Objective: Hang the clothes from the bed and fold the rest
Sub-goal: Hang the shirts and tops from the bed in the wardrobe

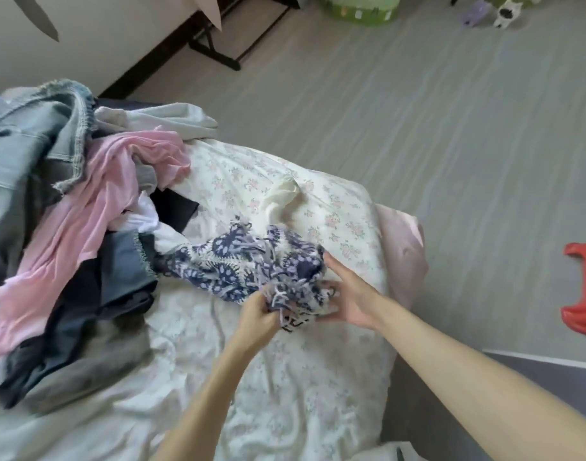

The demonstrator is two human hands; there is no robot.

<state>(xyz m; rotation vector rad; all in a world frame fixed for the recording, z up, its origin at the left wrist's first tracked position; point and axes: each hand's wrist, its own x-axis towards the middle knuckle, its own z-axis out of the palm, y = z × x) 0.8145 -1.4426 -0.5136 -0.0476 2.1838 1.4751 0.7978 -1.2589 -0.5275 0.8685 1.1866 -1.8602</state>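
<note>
Currently the blue patterned garment (251,264) is bunched on the bed (285,377), pinched by the left hand (258,314) and cupped by the right hand (348,301); probably it should be lifted and shaken open, away from the clothes pile (69,211) left of both hands.

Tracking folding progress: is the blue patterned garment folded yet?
Not folded: the blue patterned garment lies bunched, gripped by left hand and right hand.
</note>
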